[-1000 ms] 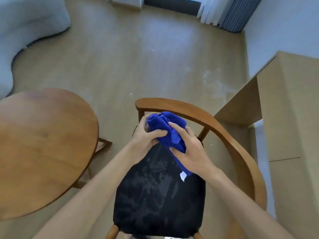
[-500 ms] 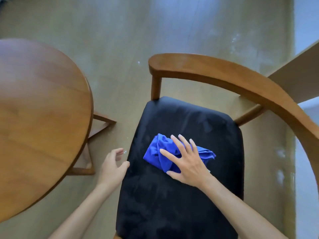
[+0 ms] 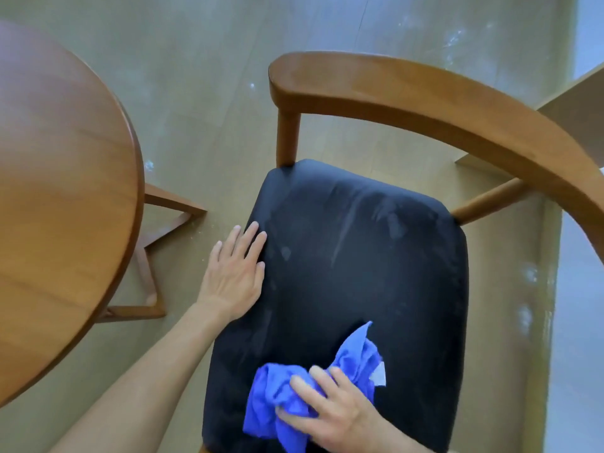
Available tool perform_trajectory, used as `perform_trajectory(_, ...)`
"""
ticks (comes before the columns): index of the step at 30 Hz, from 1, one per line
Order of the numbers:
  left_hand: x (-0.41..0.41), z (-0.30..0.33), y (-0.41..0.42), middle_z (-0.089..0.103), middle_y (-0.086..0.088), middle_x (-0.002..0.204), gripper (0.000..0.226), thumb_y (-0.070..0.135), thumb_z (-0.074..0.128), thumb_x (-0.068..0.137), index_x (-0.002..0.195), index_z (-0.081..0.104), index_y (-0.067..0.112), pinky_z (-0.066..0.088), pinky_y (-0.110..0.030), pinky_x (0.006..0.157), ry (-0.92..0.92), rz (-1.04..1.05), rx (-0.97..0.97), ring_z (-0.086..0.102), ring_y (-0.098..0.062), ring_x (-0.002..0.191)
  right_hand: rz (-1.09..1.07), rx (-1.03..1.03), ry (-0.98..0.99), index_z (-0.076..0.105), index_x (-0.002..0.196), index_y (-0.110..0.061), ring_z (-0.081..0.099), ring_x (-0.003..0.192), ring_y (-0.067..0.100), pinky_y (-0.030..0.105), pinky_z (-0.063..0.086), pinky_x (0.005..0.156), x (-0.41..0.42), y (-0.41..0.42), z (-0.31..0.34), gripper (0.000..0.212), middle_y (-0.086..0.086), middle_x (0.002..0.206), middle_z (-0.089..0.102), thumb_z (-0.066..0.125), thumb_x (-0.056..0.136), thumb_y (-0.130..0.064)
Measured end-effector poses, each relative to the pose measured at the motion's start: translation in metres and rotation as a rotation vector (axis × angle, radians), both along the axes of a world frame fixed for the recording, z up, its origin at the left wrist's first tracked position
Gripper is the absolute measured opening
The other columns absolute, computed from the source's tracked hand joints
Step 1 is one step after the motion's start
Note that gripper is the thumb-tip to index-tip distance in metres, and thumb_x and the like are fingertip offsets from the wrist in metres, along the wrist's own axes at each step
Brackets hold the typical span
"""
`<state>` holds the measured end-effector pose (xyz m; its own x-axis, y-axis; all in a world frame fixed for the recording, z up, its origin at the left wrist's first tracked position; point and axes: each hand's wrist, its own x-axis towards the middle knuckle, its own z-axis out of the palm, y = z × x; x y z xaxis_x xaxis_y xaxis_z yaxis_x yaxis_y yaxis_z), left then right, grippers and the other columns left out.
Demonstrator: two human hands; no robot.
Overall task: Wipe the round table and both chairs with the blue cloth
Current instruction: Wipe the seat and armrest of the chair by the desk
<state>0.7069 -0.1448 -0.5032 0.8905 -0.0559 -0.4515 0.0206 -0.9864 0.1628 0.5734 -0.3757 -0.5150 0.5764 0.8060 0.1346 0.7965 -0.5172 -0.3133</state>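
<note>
Black seat padding (image 3: 359,256) shows pale smears toward the far side, so that is where I would take the cloth (image 3: 294,397) next. My right hand (image 3: 340,416) lies spread on the bunched blue cloth at the near edge of the chair's seat, fingers only loosely bent over it, pressing rather than pinching. My left hand (image 3: 233,273) rests flat, fingers straight, on the seat's left edge, holding nothing; I judge it steadies the chair. To wipe well I would keep the palm flat, push in long overlapping strokes from near to far, and refold the cloth once a face looks dirty. The curved wooden armrest (image 3: 408,89) seems untouched. The round table (image 3: 58,191) stands just left of the chair.
</note>
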Motion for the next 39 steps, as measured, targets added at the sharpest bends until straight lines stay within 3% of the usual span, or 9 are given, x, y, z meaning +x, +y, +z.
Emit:
perform_trajectory(4,-0.001,-0.007,-0.001,0.033,-0.004,0.155,0.060,0.036,0.022,0.092,0.143,0.043,0.014,0.038,-0.050,0.105,0.007,-0.003,0.014,0.035,-0.030,0.141,0.252,-0.001,-0.067,0.063,0.106,-0.038,0.055,0.076,0.024,0.032,0.044,0.064,0.070,-0.023,0.001,0.027,0.000,0.102,0.059,0.059,0.089,-0.018)
perform_trajectory(8,0.000,-0.014,0.000,0.024,0.000,0.159,0.063,0.038,0.016,0.091,0.148,0.035,0.017,0.032,-0.048,0.110,-0.012,0.008,-0.003,0.027,-0.026,0.145,-0.204,0.014,-0.345,0.059,0.117,-0.030,0.057,0.080,0.034,0.039,0.044,0.064,0.203,-0.036,-0.019,0.046,0.010,0.119,0.050,0.061,0.076,-0.007)
perform_trajectory(15,-0.002,-0.019,0.000,0.009,0.006,0.162,0.064,0.040,0.013,0.092,0.153,0.021,0.023,0.018,-0.044,0.117,-0.019,0.016,-0.025,0.010,-0.022,0.149,-0.956,-0.073,-0.140,0.063,0.117,-0.023,0.051,0.076,0.035,0.042,0.044,0.062,0.226,0.002,-0.014,0.040,0.015,0.118,0.059,0.057,0.077,-0.023)
perform_trajectory(19,-0.002,-0.019,0.004,0.014,0.005,0.161,0.068,0.045,0.010,0.089,0.151,0.027,0.022,0.020,-0.046,0.116,-0.028,0.002,-0.023,0.014,-0.024,0.148,-0.491,0.033,-0.081,0.066,0.114,-0.023,0.048,0.071,0.030,0.037,0.042,0.063,0.069,0.012,-0.015,0.041,0.017,0.117,0.055,0.056,0.078,-0.006)
perform_trajectory(24,-0.006,-0.016,0.003,0.026,-0.002,0.158,0.062,0.041,0.016,0.093,0.148,0.035,0.018,0.035,-0.051,0.108,-0.006,-0.047,0.057,0.030,-0.030,0.143,-0.359,0.031,0.295,0.049,0.065,-0.050,0.027,0.055,0.010,0.021,0.011,0.057,-0.005,0.019,0.002,0.036,-0.014,0.064,0.036,0.025,0.077,-0.075)
perform_trajectory(27,-0.005,-0.017,0.002,0.034,-0.006,0.155,0.057,0.036,0.024,0.094,0.145,0.039,0.015,0.039,-0.056,0.103,-0.026,-0.053,0.070,0.037,-0.034,0.139,0.140,-0.070,-0.094,0.062,0.105,-0.041,0.049,0.075,0.020,0.027,0.039,0.064,0.065,-0.031,0.001,0.028,-0.002,0.099,0.057,0.053,0.090,-0.019)
perform_trajectory(31,-0.006,-0.022,0.002,0.023,-0.002,0.159,0.058,0.039,0.017,0.096,0.149,0.029,0.019,0.033,-0.055,0.109,-0.018,-0.045,0.047,0.028,-0.032,0.143,-0.388,-0.104,-0.296,0.055,0.120,-0.029,0.056,0.080,0.035,0.039,0.044,0.061,0.218,-0.046,-0.008,0.049,0.013,0.118,0.052,0.061,0.074,-0.011)
perform_trajectory(35,-0.005,-0.023,0.009,-0.002,0.011,0.162,0.065,0.049,0.002,0.091,0.153,0.009,0.031,0.014,-0.048,0.118,-0.001,-0.016,-0.042,0.002,-0.023,0.150,-1.000,-0.148,0.002,0.054,0.130,-0.024,0.050,0.093,0.040,0.048,0.047,0.072,0.264,0.009,-0.002,0.045,0.017,0.126,0.050,0.060,0.085,-0.025)
perform_trajectory(39,0.001,-0.019,0.027,0.010,0.020,0.159,0.058,0.041,0.016,0.093,0.151,0.021,0.035,0.020,-0.045,0.117,0.002,0.104,-0.307,0.005,-0.013,0.148,-0.794,-0.019,0.005,0.064,0.116,-0.019,0.049,0.071,0.032,0.039,0.045,0.059,0.173,0.067,-0.005,0.043,0.020,0.113,0.060,0.060,0.073,-0.014)
